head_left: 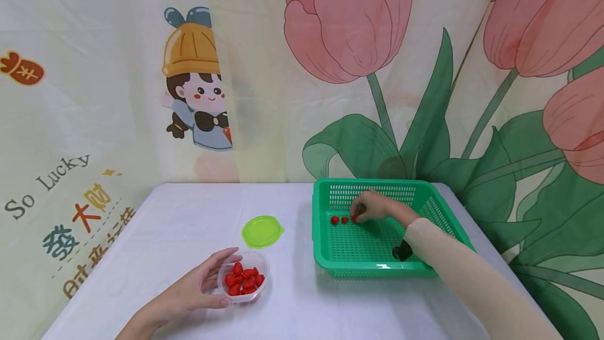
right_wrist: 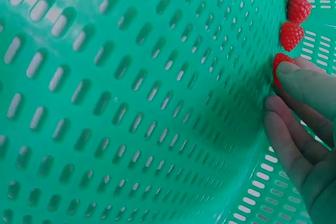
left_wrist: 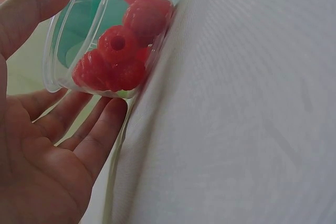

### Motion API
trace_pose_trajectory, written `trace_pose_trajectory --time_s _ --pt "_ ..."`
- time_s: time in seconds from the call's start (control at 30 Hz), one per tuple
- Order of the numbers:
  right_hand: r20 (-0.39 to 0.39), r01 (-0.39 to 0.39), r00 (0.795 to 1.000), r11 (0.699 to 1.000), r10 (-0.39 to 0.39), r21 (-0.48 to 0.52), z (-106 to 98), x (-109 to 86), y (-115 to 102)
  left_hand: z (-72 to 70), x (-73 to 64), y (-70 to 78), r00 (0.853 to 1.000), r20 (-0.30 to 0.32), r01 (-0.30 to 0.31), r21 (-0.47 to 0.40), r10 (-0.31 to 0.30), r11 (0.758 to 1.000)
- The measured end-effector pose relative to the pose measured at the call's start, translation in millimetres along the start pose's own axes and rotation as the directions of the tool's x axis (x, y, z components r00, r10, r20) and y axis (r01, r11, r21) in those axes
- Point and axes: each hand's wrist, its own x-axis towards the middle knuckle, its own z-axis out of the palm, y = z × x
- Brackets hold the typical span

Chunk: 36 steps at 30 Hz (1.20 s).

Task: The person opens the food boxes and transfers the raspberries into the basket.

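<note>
My left hand (head_left: 195,287) holds a small clear plastic container (left_wrist: 52,72) on the white table, thumb on one side and fingers on the other. Inside it lie several red raspberries (head_left: 243,279), one showing its hollow end in the left wrist view. Over in the green basket (head_left: 325,261), my right hand (head_left: 373,206) pinches a raspberry (right_wrist: 280,65) between thumb and fingers, low against the basket's perforated surface. Two more raspberries, a near one (right_wrist: 292,36) and a farther one (right_wrist: 298,9), sit in line with it.
A bright green lid (head_left: 262,231) lies flat on the table (head_left: 207,214), behind the container and left of the basket. A black device (head_left: 402,251) is at the right wrist. Behind the table hangs a printed curtain (head_left: 264,67) with tulips and a cartoon figure.
</note>
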Motion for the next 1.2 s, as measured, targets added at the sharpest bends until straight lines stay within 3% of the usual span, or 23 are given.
trace_pose_trajectory --time_s 0.2,0.77,1.0,1.2 --pt "-0.005 0.013 1.000 1.000 -0.013 -0.012 2 2.0 3 -0.3 1.0 0.2 0.998 -0.008 0.061 0.002 -0.061 0.998" --pt "0.020 -0.012 1.000 0.999 0.012 -0.031 -3 -0.7 -1 0.1 2.5 0.4 0.998 -0.009 0.057 0.008 -0.057 0.998" --pt "0.017 -0.015 1.000 0.999 0.015 -0.035 -14 -9.3 -7 -0.7 1.5 -1.9 0.998 -0.012 0.062 0.013 -0.062 0.998" --pt "-0.007 0.034 0.999 0.999 -0.034 -0.014 -31 -18.9 -28 -0.4 1.6 -0.8 0.997 -0.020 0.078 0.023 -0.078 0.997"
